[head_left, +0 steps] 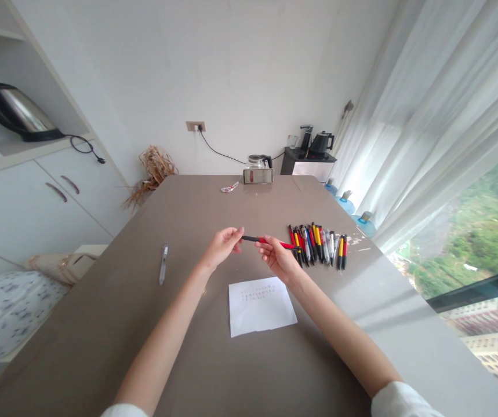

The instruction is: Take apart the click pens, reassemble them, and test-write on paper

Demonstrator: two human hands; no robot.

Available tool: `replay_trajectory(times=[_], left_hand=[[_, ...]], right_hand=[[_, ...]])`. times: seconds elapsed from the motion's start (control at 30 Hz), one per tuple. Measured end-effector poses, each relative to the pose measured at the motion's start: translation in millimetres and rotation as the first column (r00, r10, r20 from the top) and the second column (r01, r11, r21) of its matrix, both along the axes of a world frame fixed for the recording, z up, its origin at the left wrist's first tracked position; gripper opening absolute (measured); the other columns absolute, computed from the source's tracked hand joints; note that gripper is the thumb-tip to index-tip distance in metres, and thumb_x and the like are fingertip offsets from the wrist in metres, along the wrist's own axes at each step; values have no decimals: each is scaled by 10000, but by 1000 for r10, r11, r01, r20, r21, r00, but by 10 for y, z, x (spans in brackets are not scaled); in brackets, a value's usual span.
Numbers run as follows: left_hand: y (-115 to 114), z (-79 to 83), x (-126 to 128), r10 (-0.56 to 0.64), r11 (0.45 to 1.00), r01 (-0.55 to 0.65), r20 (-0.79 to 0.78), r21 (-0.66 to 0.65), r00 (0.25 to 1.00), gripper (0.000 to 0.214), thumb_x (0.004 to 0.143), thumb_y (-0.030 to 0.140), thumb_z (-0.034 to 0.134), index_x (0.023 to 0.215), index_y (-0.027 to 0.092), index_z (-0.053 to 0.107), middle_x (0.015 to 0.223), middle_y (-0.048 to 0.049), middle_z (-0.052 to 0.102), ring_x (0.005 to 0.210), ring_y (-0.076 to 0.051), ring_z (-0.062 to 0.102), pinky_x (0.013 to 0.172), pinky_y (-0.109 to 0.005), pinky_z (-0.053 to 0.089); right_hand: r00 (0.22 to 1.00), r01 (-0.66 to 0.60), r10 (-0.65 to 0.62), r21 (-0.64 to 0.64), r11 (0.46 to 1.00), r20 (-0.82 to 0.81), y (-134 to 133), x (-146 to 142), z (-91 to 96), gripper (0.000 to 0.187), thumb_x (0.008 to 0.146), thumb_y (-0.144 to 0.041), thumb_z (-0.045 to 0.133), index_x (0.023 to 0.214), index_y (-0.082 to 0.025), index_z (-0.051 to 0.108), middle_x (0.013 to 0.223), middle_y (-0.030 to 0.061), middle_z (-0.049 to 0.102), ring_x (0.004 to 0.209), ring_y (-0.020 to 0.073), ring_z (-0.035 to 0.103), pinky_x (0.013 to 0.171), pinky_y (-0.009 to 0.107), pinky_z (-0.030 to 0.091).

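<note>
Both my hands hold one red and black pen (261,240) level above the brown table (188,324). My left hand (224,245) pinches its black left end with closed fingers. My right hand (277,255) grips the red barrel further right, fingers curled round it. Just right of my right hand lies a row of several pens (320,245), red, yellow, blue, black and white. A white sheet of paper (261,305) with faint writing lies below my hands.
A single clear pen (163,263) lies on the table to the left. At the far edge stand a phone-like device (258,175) and a small wrapper (229,187). A side table with kettles (313,152) sits behind; curtains and a window are at right.
</note>
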State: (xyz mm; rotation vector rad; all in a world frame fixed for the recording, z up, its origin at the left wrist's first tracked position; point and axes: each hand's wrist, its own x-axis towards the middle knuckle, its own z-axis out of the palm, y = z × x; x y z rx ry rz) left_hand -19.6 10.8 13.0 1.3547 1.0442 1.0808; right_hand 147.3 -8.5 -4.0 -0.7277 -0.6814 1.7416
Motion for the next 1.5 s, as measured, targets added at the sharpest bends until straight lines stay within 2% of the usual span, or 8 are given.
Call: replay_trajectory(times=[0.07, 0.13, 0.5, 0.8, 1.0, 1.13, 1.4, 1.5], left_hand=[[4, 10, -6, -51, 999, 51, 62, -1, 997, 300, 668, 391, 589, 869, 171, 553, 825, -21, 572, 662, -92, 555, 661, -278, 491], [12, 12, -15, -101, 995, 101, 101, 4, 990, 311, 652, 335, 622, 901, 164, 548, 882, -32, 569, 742, -105, 564, 742, -297, 472], [33, 11, -49, 4, 999, 2, 160, -41, 987, 276, 648, 361, 615, 774, 124, 551, 687, -4, 565, 628, -88, 552, 684, -295, 487], [22, 9, -5, -2, 999, 13, 203, -51, 979, 276, 668, 348, 607, 808, 121, 537, 776, -29, 603, 708, -113, 594, 763, -336, 478], [22, 63, -29, 86, 996, -75, 250, -55, 964, 277, 698, 361, 579, 814, 120, 507, 857, -76, 630, 731, -128, 614, 749, -315, 485], [24, 75, -62, 86, 996, -73, 300, -55, 950, 279, 703, 372, 569, 818, 128, 497, 898, -90, 634, 762, -142, 619, 754, -319, 486], [58, 63, -77, 191, 981, -189, 310, -35, 931, 299, 707, 412, 547, 819, 139, 499, 846, -79, 647, 736, -134, 620, 732, -305, 489], [100, 25, -118, 249, 968, -249, 301, -37, 921, 318, 707, 439, 532, 814, 140, 501, 796, -65, 644, 667, -119, 612, 679, -290, 497]], right_hand=[[1000, 16, -16, -11, 1000, -16, 7, 2, -8, 149, 722, -235, 572, 803, -118, 617, 711, 47, 662, 551, 62, 572, 436, 128, 430], [999, 23, -24, -17, 1000, -25, 11, 2, -15, 147, 725, -237, 567, 806, -125, 615, 719, 46, 662, 560, 62, 574, 438, 126, 428], [1000, -3, 3, -11, 1000, -20, -5, -1, 16, 141, 737, -225, 536, 822, -141, 609, 745, 44, 653, 585, 70, 578, 433, 129, 425], [998, -17, 18, 15, 1000, -66, 0, -3, -20, 162, 745, -201, 510, 858, -136, 606, 791, 50, 655, 639, 75, 588, 468, 134, 445], [993, 20, -24, -34, 999, -113, 49, 17, -71, 140, 739, -217, 517, 824, -147, 604, 774, 29, 649, 599, 58, 571, 444, 124, 421], [992, 29, -36, -57, 998, -119, 58, 29, -79, 127, 735, -217, 511, 803, -160, 600, 762, 24, 643, 593, 62, 567, 435, 130, 410], [993, 38, -47, -77, 996, -113, 68, 28, -105, 114, 729, -216, 507, 790, -170, 592, 763, 21, 637, 584, 68, 560, 423, 140, 405], [992, 35, -43, -73, 997, -117, 69, 33, -112, 110, 728, -215, 508, 787, -171, 590, 759, 21, 637, 582, 70, 558, 422, 143, 406]])
